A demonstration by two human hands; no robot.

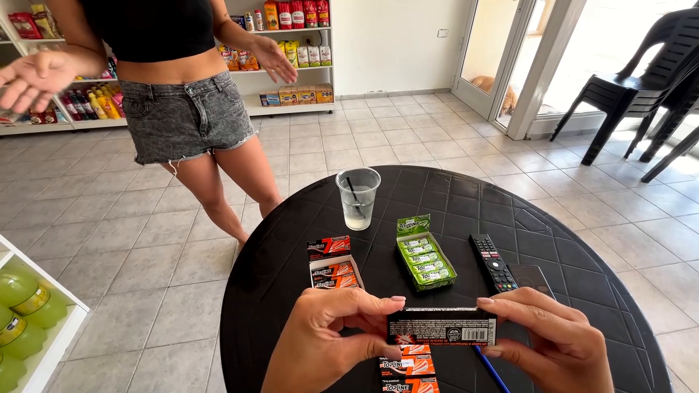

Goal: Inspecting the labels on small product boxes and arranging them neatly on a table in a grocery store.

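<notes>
Both my hands hold a black carton (441, 327) of gum packs over the near edge of a round black table (568, 240). My left hand (324, 338) grips its left end, my right hand (557, 342) its right end. Red gum packs (409, 367) show below the carton. An open red display box (333, 271) of gum packs and an open green one (424, 258) lie further out on the table.
A clear plastic cup (357, 196) with a straw stands at the table's far side, a black remote (492, 262) to the right. A blue pen (489, 369) pokes out near my right hand. A person in denim shorts (182, 116) stands beyond. Stocked shelves (295, 54) and black chairs (641, 80) line the room.
</notes>
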